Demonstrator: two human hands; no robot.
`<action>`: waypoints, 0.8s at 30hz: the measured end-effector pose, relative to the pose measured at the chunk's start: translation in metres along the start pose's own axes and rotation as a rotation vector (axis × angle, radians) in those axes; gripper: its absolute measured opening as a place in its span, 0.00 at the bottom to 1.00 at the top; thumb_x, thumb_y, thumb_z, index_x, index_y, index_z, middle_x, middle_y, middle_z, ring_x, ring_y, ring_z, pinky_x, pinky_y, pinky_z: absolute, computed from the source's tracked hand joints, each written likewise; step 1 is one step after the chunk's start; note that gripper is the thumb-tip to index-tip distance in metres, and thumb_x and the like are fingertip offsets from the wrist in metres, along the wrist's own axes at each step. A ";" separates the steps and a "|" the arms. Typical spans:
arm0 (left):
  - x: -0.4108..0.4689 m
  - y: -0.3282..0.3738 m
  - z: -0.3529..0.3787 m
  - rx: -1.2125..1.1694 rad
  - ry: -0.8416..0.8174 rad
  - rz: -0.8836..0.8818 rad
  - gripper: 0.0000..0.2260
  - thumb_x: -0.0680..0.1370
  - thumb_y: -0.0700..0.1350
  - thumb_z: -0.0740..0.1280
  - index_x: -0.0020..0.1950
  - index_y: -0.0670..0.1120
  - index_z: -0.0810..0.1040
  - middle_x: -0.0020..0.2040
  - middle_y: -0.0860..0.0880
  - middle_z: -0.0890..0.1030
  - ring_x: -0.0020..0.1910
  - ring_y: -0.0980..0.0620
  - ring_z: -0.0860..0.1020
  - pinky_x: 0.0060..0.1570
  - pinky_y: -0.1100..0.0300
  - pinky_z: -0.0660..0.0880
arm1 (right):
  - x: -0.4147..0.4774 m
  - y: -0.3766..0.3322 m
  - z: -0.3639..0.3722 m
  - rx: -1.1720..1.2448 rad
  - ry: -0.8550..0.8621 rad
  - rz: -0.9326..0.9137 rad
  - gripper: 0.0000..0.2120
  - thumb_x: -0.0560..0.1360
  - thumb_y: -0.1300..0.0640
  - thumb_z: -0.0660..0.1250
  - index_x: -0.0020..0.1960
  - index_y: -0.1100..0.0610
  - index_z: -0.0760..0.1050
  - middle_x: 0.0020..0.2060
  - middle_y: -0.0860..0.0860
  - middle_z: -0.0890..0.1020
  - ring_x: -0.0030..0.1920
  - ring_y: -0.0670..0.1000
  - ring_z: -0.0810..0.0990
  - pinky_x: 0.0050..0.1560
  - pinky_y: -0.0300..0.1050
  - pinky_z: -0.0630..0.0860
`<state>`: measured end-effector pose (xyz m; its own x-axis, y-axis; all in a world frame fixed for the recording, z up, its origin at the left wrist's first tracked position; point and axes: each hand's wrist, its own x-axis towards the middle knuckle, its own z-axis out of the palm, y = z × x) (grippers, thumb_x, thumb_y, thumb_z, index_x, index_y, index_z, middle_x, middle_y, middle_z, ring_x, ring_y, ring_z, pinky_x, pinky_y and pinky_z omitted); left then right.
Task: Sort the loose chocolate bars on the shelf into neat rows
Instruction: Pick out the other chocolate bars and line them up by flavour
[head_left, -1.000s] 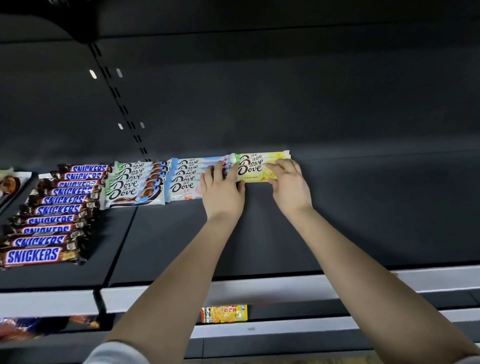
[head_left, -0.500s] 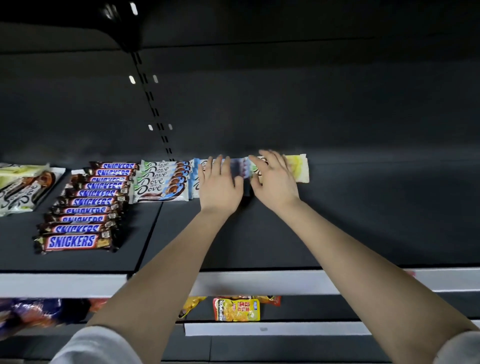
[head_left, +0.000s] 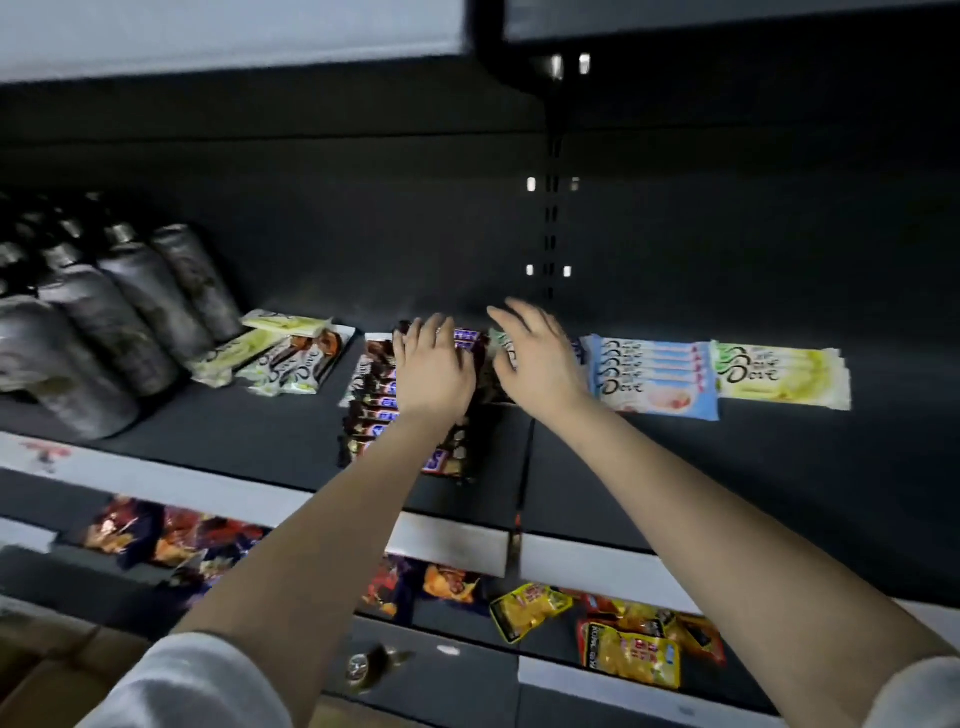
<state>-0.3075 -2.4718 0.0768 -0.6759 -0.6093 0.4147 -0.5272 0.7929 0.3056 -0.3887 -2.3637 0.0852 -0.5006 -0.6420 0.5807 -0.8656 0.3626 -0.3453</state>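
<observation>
At the far left of the dark, matte metal shelf (head_left: 753, 493) stand rounded bottles (head_left: 130, 312) with mottled grey wraps and duller caps, packed close in slanting lines. Just beside them lie the loose Dove bars (head_left: 275, 358) – flat, oblong wrappers in pale yellow-green and brown, thrown across one another at odd angles with crimped ends showing.

Next comes a row of Snickers bars (head_left: 371, 415), slim brown glossy wrappers with blue lettering, overlapped like roof tiles from the back wall toward the front edge. The left hand (head_left: 434, 371) lies flat on the rear of this row, its fingers straight and close together, gripping nothing. The right hand (head_left: 537, 358) is blurred, its fingers spread and relaxed over the green Dove bars (head_left: 503, 347), which it mostly hides; whether it touches them cannot be told.

Further right sits a squared-up row of blue Dove bars (head_left: 654, 376), their smooth wrappers stepped one upon the next, and beside it, a little apart, a short stack of yellow Dove bars (head_left: 779, 376). Behind, a slotted upright (head_left: 551, 228) runs up the back panel.

Along the front edge runs a pale, flat price rail (head_left: 452, 540). On the shelf below lie dark shiny foil packets (head_left: 171, 535) and – to the right – crinkled yellow snack packets (head_left: 631, 657).
</observation>
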 end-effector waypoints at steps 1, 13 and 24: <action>0.002 -0.017 -0.007 0.013 0.004 -0.010 0.22 0.80 0.47 0.55 0.73 0.43 0.62 0.74 0.46 0.62 0.74 0.46 0.55 0.73 0.49 0.44 | 0.006 -0.014 0.008 0.009 -0.009 -0.015 0.22 0.73 0.61 0.64 0.67 0.58 0.70 0.66 0.58 0.71 0.66 0.59 0.69 0.68 0.53 0.64; -0.004 -0.213 -0.061 0.046 -0.006 -0.223 0.23 0.78 0.46 0.58 0.73 0.44 0.62 0.73 0.44 0.63 0.71 0.42 0.60 0.71 0.48 0.52 | 0.053 -0.168 0.115 0.051 -0.207 -0.095 0.22 0.74 0.63 0.60 0.68 0.57 0.69 0.70 0.54 0.66 0.66 0.58 0.68 0.68 0.50 0.64; 0.008 -0.314 -0.076 -0.205 -0.022 -0.301 0.23 0.78 0.39 0.58 0.72 0.36 0.60 0.71 0.38 0.64 0.71 0.41 0.61 0.70 0.55 0.56 | 0.074 -0.239 0.197 0.030 -0.348 -0.137 0.22 0.75 0.64 0.60 0.68 0.56 0.67 0.72 0.53 0.63 0.69 0.58 0.64 0.67 0.54 0.65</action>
<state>-0.1082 -2.7245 0.0487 -0.5182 -0.8142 0.2618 -0.5918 0.5623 0.5776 -0.2164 -2.6311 0.0658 -0.3422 -0.8761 0.3397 -0.9210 0.2411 -0.3059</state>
